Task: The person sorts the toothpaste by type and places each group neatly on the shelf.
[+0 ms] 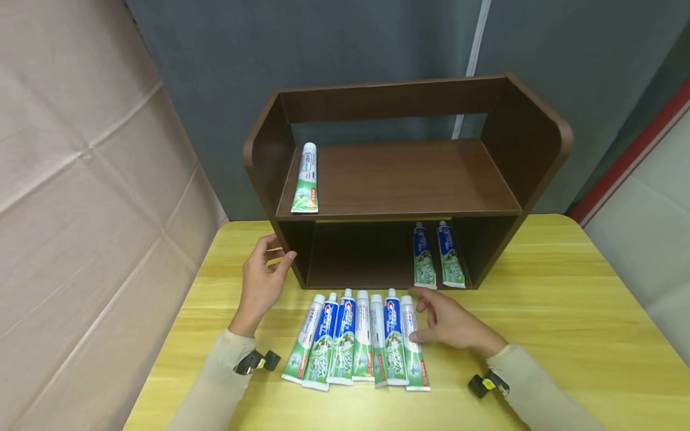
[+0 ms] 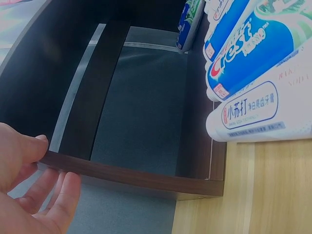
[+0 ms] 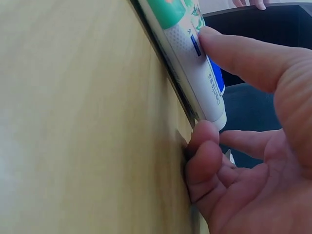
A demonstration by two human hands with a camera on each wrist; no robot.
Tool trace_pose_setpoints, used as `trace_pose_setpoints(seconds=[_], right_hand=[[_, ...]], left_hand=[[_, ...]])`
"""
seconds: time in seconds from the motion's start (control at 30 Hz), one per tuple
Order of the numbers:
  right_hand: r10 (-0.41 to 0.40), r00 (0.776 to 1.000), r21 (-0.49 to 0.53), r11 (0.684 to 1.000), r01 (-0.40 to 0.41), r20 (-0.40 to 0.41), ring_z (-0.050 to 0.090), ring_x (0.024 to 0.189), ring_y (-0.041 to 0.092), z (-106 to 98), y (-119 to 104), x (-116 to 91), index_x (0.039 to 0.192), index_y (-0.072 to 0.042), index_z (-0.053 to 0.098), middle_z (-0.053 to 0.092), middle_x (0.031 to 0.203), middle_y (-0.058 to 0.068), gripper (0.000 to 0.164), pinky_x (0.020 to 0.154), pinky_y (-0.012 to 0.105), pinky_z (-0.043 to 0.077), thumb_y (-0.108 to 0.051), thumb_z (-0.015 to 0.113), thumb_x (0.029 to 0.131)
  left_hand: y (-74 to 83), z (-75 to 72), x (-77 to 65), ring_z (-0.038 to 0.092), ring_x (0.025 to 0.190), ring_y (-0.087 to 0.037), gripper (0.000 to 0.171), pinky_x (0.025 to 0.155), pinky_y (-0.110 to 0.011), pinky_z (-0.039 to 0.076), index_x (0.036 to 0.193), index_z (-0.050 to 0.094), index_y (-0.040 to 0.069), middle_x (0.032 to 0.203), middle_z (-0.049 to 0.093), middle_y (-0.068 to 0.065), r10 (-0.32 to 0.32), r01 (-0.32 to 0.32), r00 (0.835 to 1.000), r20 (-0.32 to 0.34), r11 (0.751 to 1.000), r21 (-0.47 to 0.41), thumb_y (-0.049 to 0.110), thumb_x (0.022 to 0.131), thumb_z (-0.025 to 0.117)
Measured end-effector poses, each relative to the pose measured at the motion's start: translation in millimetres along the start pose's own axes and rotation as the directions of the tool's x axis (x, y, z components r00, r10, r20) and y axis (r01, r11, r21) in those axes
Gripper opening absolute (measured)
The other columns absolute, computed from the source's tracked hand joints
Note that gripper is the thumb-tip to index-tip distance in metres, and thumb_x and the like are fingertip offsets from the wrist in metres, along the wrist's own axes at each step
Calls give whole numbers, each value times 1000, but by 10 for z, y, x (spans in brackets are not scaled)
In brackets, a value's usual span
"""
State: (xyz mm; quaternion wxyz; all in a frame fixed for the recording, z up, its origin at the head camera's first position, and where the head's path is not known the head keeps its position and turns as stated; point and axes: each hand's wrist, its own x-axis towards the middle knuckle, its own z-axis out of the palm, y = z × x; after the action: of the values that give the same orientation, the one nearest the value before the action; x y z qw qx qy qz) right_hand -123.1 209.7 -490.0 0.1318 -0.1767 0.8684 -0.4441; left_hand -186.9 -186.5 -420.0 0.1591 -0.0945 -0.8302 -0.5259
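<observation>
White-green toothpaste tube point(image 1: 414, 352) lies cap point(image 1: 405, 298) toward the brown shelf point(image 1: 399, 179), left of the right hand point(image 1: 453, 322), whose parted fingers point(image 3: 202, 163) grip nothing.

Dark brown shelf point(image 1: 388, 179) at the left hand point(image 1: 264, 278). By the right hand's point(image 1: 450, 320) thumb, a white tube point(image 1: 412, 350) turning green toward its end, with a small red patch. Between the hands, blue tubes point(image 1: 394, 341) with green patterned ends. Beneath both, a yellow table point(image 1: 566, 311) streaked with wood grain.

Left wrist view crops left hand point(image 2: 24, 209), white tube point(image 2: 263, 112); both sleeves point(image 1: 212, 383) cut off below in head view
</observation>
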Motion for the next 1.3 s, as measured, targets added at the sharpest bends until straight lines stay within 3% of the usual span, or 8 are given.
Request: trace_pose_setpoints(seconds=[0.17,0.47,0.7,0.93,1.3], right_hand=[[15,1000,-38,999,-15,2,54,65,8,6,-22,16,150,4,49,61,109,11,93,57,26,51,-28,95,76],[39,999,24,999,-39,15,54,66,12,-9,-21,2,142,-7,51,60,108,13,79,55,27,49,-23,94,78],[43,999,72,996,-45,31,59,70,17,-8,-38,-20,145,-9,44,63,105,13,82,59,29,54,-21,92,79],[37,996,166,985,-50,81,64,71,19,8,-87,-63,149,-10,35,66,91,12,84,62,31,58,-14,87,84],[17,992,258,965,-49,127,63,65,18,25,-182,-112,154,-17,27,64,95,17,86,58,33,58,-11,82,89]], left_hand=[[0,1,-4,70,110,-30,37,91,-48,64,135,62,10,126,69,-11,1,-1,1000,2,1000,1,16,101,74],[-2,0,-3,70,111,-31,36,91,-51,63,135,62,10,126,69,-11,-4,4,1000,3,1000,-4,15,101,74],[-10,-2,-7,70,112,-30,36,92,-53,63,135,61,10,127,68,-11,-7,7,1000,0,1000,1,15,101,73],[11,-4,-14,69,113,-31,37,94,-54,62,136,61,9,128,68,-12,-19,19,1000,1,1000,2,15,101,73],[2,-1,-3,69,112,-29,37,93,-50,63,136,61,10,127,68,-10,-16,16,1000,2,1000,-2,16,101,73]])
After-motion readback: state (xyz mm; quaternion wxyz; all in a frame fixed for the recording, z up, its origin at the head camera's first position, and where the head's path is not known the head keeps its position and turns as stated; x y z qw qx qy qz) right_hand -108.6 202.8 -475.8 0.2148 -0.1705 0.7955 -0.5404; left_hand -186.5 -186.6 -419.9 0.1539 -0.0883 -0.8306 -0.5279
